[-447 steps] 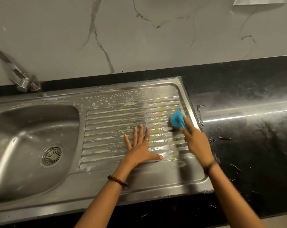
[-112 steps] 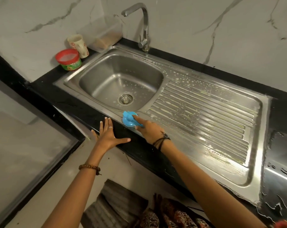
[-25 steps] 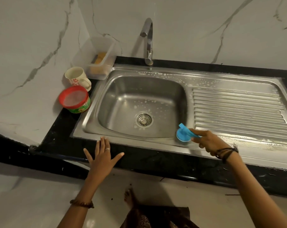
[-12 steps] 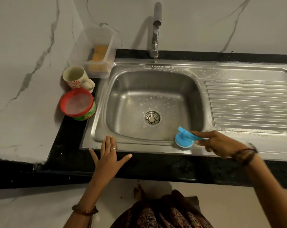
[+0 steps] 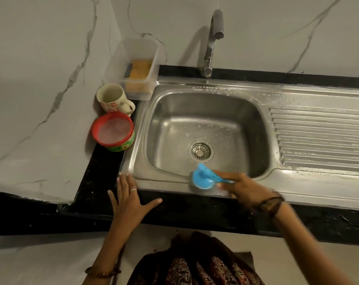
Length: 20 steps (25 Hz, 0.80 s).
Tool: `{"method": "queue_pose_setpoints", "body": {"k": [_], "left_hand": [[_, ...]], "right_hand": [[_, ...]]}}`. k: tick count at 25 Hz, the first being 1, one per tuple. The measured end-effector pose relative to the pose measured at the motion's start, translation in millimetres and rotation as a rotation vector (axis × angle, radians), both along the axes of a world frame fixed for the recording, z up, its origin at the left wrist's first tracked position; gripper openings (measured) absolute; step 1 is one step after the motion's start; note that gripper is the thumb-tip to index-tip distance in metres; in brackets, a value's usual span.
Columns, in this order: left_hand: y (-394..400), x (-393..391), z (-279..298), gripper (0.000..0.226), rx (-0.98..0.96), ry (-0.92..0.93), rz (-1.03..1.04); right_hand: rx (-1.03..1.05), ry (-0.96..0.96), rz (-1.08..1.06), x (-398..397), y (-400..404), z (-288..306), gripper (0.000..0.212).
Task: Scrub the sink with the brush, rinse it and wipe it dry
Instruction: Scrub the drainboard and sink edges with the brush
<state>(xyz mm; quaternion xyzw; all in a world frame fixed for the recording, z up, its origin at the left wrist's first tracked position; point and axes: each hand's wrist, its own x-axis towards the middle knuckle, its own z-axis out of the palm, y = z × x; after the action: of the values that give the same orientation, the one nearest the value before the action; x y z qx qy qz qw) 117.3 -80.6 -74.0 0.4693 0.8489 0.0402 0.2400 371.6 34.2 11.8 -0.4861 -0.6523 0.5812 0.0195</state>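
The steel sink (image 5: 232,87) has a basin with a drain (image 5: 201,150) and a ribbed drainboard (image 5: 322,136) to the right, both flecked with soap suds. My right hand (image 5: 244,188) grips the handle of a blue round brush (image 5: 202,177), whose head presses on the sink's front rim. My left hand (image 5: 131,199) lies flat with fingers spread on the black counter edge at the sink's front left corner, holding nothing.
A tap (image 5: 212,40) stands behind the basin. Left of the sink sit a clear box with a yellow sponge (image 5: 139,73), a floral mug (image 5: 112,99) and a red-rimmed tub of suds (image 5: 114,131). White marble walls close the left and back.
The brush and my right hand have slid left along the front rim. My left hand stays on the counter edge. The view has shifted so the basin is more centred.
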Motion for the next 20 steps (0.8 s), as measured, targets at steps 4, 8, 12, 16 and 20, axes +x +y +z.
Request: {"method": "queue_pose_setpoints", "body": {"k": [4, 8, 12, 16, 20], "left_hand": [[-6.9, -2.5, -6.2, 0.131, 0.074, -0.066, 0.020], [-7.4, -2.2, -4.4, 0.138, 0.040, -0.032, 0.112], [-11.4, 0.0, -0.3, 0.136, 0.005, -0.027, 0.162], [-16.2, -3.8, -0.5, 0.137, 0.022, -0.080, 0.160], [-16.6, -4.2, 1.4, 0.138, 0.001, -0.078, 0.164]], "right_hand": [[-0.119, -0.206, -0.085, 38.8, 14.9, 26.0, 0.040], [0.032, -0.073, 0.200, -64.5, 5.5, 6.5, 0.045], [0.200, -0.077, 0.304, -107.8, -11.4, -15.4, 0.046], [0.044, -0.093, 0.263, -40.8, 5.0, 16.0, 0.044], [0.131, -0.106, 0.377, -88.3, 7.7, 7.5, 0.042]]}}
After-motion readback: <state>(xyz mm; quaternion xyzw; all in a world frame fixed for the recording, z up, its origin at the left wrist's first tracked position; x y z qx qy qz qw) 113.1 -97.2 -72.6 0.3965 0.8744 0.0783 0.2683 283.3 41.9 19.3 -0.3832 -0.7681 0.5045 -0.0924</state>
